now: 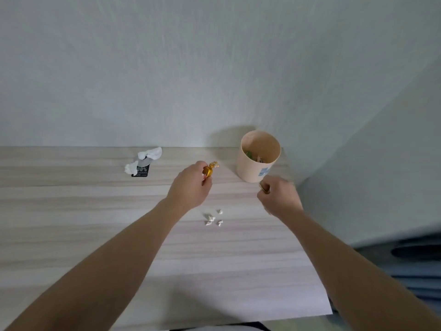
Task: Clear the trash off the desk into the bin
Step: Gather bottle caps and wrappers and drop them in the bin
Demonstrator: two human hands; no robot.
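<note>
Left hand (191,185) fingers pinch a gold wrapper (210,169) above the bench (95,235) beside the beige bin (259,156) (right hand (278,199) curls around something small and gold).

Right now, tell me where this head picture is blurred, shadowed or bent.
Head view: the right hand is smeared by motion, its small gold piece barely readable; the left hand and its gold wrapper are sharper. The beige bin throws a soft shadow left onto the wall. Wide-angle bending slants the desk edge at lower right. No glare.
</note>
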